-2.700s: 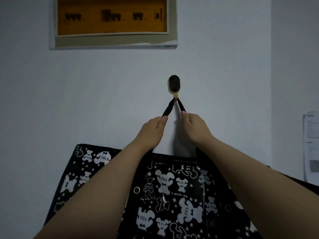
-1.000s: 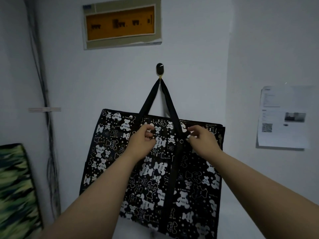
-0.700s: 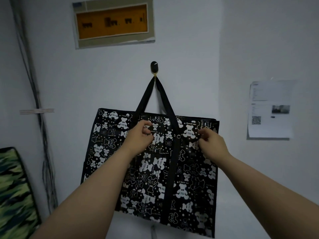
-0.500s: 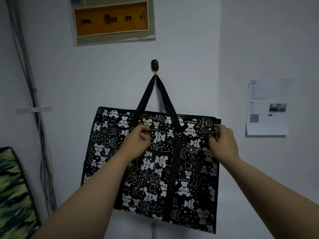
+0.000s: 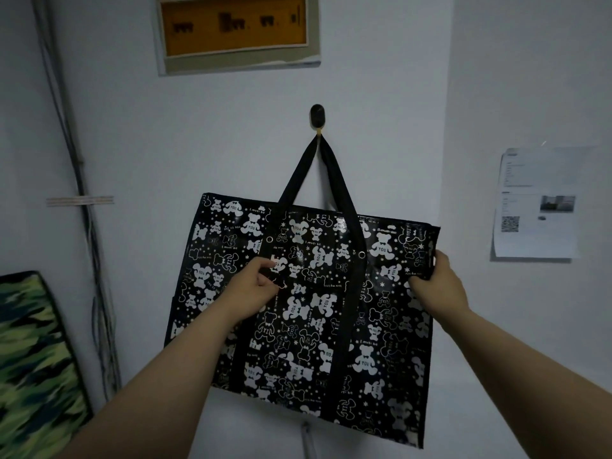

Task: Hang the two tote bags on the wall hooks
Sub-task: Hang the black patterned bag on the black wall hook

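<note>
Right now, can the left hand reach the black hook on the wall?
Probably yes: the left hand pinches the black bear-print tote bag, with bare wall between it and the black oval hook.

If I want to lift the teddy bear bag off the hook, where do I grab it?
Grab the black straps just under the hook, coming from the front, and lift up. They loop over the hook and carry the bag; its sides are floppy.
</note>
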